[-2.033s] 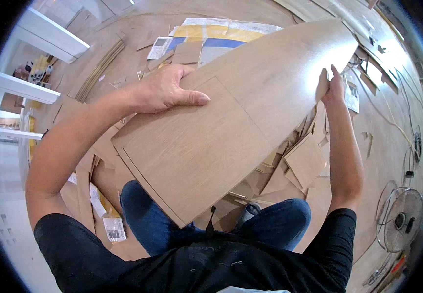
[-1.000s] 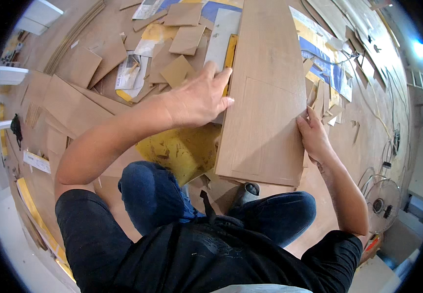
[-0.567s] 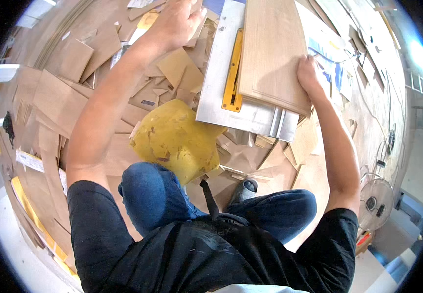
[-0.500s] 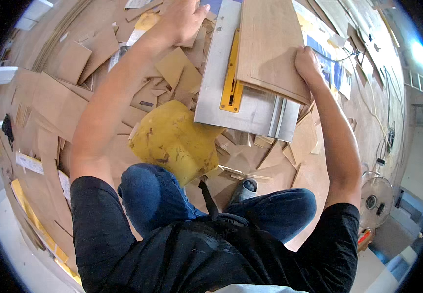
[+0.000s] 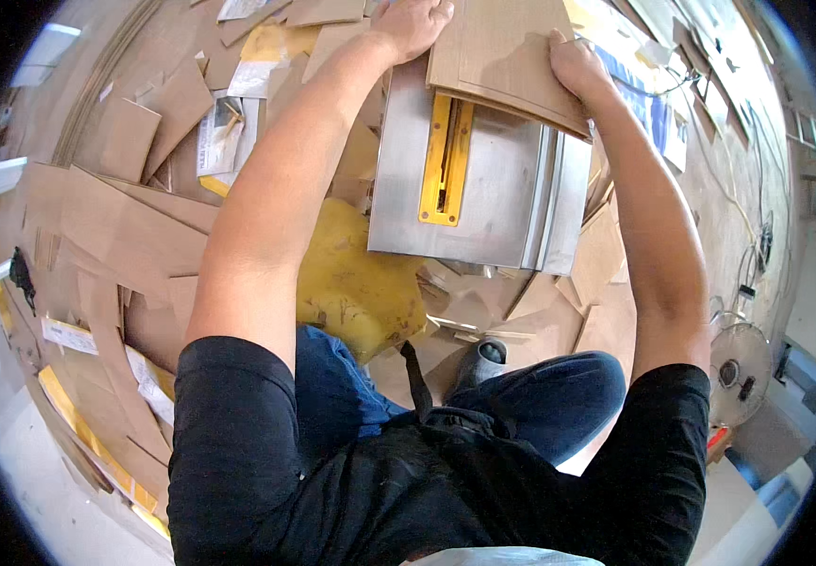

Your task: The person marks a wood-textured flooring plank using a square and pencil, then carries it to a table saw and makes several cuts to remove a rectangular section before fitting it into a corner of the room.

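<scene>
Both your arms stretch forward from black sleeves over a pale wooden board (image 5: 502, 52), which covers the far part of a silvery metal table (image 5: 493, 203), its far end cut off by the upper edge of view. Your right hand (image 5: 581, 72) is clamped on the board's right edge. Your left hand (image 5: 414, 26) is at the left edge, fingers partly bent (whether they grip the wood, I cannot tell). Nearer you, a slotted yellow insert (image 5: 445, 179) is set into the tabletop. A scuffed yellow panel (image 5: 356, 283) sits below the table's near left corner. Wooden offcuts (image 5: 130, 222) litter the floor to your left; a round fan (image 5: 740, 377) stands at right.
</scene>
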### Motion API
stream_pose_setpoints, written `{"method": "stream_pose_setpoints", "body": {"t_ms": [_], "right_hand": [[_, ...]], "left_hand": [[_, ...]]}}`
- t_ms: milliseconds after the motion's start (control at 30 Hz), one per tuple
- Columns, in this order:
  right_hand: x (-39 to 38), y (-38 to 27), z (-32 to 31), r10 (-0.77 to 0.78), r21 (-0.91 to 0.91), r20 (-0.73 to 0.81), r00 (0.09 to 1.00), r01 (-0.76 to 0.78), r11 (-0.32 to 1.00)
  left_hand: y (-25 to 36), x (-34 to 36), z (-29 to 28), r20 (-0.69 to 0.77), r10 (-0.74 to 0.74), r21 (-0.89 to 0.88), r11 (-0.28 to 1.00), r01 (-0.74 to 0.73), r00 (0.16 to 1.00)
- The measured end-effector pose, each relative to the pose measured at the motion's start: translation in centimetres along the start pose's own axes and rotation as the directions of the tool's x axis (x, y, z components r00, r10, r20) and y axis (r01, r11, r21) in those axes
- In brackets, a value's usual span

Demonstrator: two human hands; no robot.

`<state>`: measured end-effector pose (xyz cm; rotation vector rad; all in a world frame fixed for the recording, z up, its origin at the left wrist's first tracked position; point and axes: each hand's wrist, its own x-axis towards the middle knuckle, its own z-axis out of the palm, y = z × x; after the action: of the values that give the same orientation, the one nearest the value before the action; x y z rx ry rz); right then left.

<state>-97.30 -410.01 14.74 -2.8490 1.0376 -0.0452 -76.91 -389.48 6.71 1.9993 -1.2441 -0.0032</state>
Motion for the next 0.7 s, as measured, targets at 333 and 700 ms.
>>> {"method": "stream_pose_setpoints", "body": {"t_ms": [333,700], "right_hand": [[-1.3,1.4,1.5,-0.138,-0.029,-0.061,0.989,0.136,0.990],[-0.7,4.2,4.5,-0.399,-0.421,-0.159,0.903,0.304,0.855]], "left_hand": [[-0.7,0.0,0.4,-0.045,0.053,0.045,0.998,-0.051,0.998],[0.6,-0.7,0.0,-0.077,0.137,0.049,0.990,-0.134,0.988]]}}
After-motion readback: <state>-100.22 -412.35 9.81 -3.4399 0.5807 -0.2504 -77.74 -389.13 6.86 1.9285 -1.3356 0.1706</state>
